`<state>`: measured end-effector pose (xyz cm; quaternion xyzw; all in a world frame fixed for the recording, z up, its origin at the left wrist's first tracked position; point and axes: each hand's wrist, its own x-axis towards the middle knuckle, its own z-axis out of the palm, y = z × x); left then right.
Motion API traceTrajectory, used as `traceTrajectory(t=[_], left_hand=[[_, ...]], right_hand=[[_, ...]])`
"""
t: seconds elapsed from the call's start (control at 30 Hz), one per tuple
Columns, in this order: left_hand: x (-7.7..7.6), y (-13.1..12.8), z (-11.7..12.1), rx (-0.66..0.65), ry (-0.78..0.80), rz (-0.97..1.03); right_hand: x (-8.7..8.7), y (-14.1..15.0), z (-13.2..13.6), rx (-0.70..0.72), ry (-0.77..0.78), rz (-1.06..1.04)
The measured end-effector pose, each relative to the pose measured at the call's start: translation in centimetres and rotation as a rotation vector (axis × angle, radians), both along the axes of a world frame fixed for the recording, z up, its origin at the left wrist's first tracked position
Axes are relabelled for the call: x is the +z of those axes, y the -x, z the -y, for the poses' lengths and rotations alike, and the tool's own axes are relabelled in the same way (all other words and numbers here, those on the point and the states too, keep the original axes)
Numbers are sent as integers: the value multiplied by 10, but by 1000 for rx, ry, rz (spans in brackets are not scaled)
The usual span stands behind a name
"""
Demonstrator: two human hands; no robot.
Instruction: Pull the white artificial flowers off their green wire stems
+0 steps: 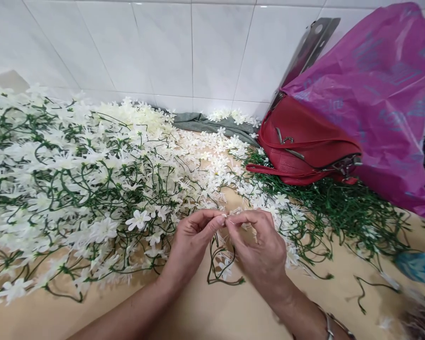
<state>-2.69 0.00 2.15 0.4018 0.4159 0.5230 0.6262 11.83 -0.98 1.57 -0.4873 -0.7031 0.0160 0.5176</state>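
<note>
Your left hand (188, 242) and right hand (261, 243): fingers pinched narrow on a tiny white piece (224, 216) | it sits between their tips, above the surface (194, 307) | pale, mostly covered | direction and long axis too small to tell | bent green stem (210, 269) below your hands

The small piece between the fingertips is mostly hidden; the blue patterned item (420, 267) runs past the right edge.
</note>
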Motion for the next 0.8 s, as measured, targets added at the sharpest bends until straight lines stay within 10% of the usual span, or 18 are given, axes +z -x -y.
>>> traceTrajectory(t=[0.33, 0.8], left_hand=[[-10, 1, 4, -83, -173, -81], [24, 16, -8, -39, -38, 315]], right_hand=[[-2, -12, -8, 144, 272, -257], [3, -23, -12, 392, 535, -563]])
